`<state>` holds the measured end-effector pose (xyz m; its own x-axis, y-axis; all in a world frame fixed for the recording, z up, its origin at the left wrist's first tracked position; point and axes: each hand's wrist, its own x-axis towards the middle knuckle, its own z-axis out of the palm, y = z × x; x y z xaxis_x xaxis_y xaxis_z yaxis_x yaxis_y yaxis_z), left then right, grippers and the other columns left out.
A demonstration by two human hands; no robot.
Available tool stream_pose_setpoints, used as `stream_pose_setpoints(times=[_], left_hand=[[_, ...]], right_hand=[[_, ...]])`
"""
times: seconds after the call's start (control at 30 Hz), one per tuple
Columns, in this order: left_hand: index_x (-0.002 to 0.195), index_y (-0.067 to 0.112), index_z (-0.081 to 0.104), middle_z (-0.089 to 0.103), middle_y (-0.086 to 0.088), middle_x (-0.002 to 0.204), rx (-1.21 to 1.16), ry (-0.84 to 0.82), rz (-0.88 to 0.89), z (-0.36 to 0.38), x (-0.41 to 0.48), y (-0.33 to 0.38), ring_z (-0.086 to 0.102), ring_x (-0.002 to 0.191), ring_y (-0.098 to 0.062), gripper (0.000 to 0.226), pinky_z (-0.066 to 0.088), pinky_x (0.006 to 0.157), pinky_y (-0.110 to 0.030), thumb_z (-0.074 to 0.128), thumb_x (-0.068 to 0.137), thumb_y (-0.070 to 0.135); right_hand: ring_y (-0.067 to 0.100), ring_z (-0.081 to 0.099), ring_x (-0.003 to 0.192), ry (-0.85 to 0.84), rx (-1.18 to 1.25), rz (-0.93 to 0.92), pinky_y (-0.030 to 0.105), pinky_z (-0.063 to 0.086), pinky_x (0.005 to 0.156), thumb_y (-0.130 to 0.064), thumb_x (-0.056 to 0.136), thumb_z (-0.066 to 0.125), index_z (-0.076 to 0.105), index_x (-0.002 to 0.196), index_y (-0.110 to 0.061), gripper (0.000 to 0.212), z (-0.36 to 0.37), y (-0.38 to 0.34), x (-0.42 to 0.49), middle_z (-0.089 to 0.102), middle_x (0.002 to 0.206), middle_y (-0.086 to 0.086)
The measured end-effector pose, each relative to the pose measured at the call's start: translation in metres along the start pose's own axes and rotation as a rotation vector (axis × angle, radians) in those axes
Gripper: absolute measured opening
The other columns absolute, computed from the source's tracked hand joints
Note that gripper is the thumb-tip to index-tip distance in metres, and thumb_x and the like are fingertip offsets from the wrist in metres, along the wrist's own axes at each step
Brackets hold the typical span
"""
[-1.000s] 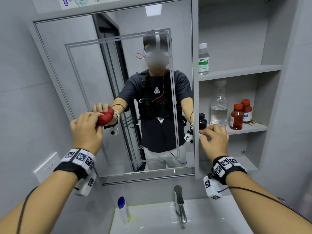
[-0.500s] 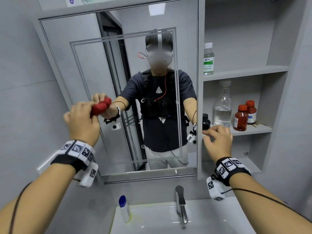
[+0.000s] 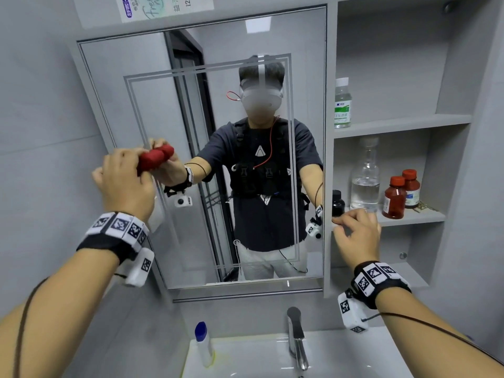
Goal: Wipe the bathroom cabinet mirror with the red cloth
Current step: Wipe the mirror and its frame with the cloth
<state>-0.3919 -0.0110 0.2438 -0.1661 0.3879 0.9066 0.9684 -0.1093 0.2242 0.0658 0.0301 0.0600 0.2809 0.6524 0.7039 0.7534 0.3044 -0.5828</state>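
Your left hand [image 3: 124, 181] grips the bunched red cloth [image 3: 152, 158] on the mirror [image 3: 114, 85] while your right hand [image 3: 357, 236] pinches its edge: should that pinch slip, wiping pressure may swing the door.

Arms outstretched, left hand [image 3: 124, 181] at left centre grips the red cloth [image 3: 154, 158]; right hand [image 3: 357, 236] curls its fingers at right centre.
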Motion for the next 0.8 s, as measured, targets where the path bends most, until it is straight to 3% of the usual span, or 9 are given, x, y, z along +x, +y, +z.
stream_pose_setpoints(times=[0.27, 0.47, 0.7, 0.8], left_hand=[[0.114, 0.015, 0.068, 0.064, -0.008, 0.112, 0.058, -0.140, -0.008, 0.019, -0.076, -0.007, 0.054, 0.108, -0.033, 0.041, 0.036, 0.096, -0.052, 0.073, 0.078, -0.004], [0.114, 0.024, 0.063, 0.060, -0.005, 0.118, 0.054, 0.013, -0.049, 0.005, -0.003, -0.014, 0.051, 0.112, -0.031, 0.042, 0.030, 0.095, -0.045, 0.065, 0.079, 0.003], [0.117, 0.012, 0.069, 0.063, -0.014, 0.115, 0.080, -0.132, -0.059, 0.014, -0.069, -0.017, 0.054, 0.110, -0.038, 0.042, 0.037, 0.095, -0.053, 0.070, 0.078, -0.005], [0.116, 0.015, 0.069, 0.064, -0.012, 0.113, 0.069, -0.110, -0.002, 0.006, -0.044, -0.026, 0.055, 0.109, -0.037, 0.041, 0.035, 0.096, -0.050, 0.070, 0.079, -0.003]], right_hand=[[0.011, 0.035, 0.101, -0.006, -0.019, -0.017, 0.032, 0.026, 0.095, -0.009, 0.087, 0.073, 0.080, 0.092, -0.021, 0.015, -0.001, 0.000, 0.000, 0.055, 0.094, -0.008], [0.009, 0.034, 0.101, 0.004, -0.027, -0.009, 0.033, 0.027, 0.096, -0.009, 0.087, 0.074, 0.080, 0.091, -0.021, 0.014, 0.000, 0.001, -0.001, 0.054, 0.094, -0.009], [0.010, 0.035, 0.101, -0.004, -0.030, -0.024, 0.034, 0.027, 0.097, -0.011, 0.088, 0.073, 0.079, 0.092, -0.022, 0.013, 0.001, 0.004, -0.001, 0.054, 0.094, -0.009], [0.010, 0.035, 0.102, -0.009, -0.027, -0.016, 0.033, 0.026, 0.097, -0.012, 0.088, 0.073, 0.079, 0.093, -0.023, 0.014, 0.001, 0.003, 0.000, 0.054, 0.095, -0.009]])
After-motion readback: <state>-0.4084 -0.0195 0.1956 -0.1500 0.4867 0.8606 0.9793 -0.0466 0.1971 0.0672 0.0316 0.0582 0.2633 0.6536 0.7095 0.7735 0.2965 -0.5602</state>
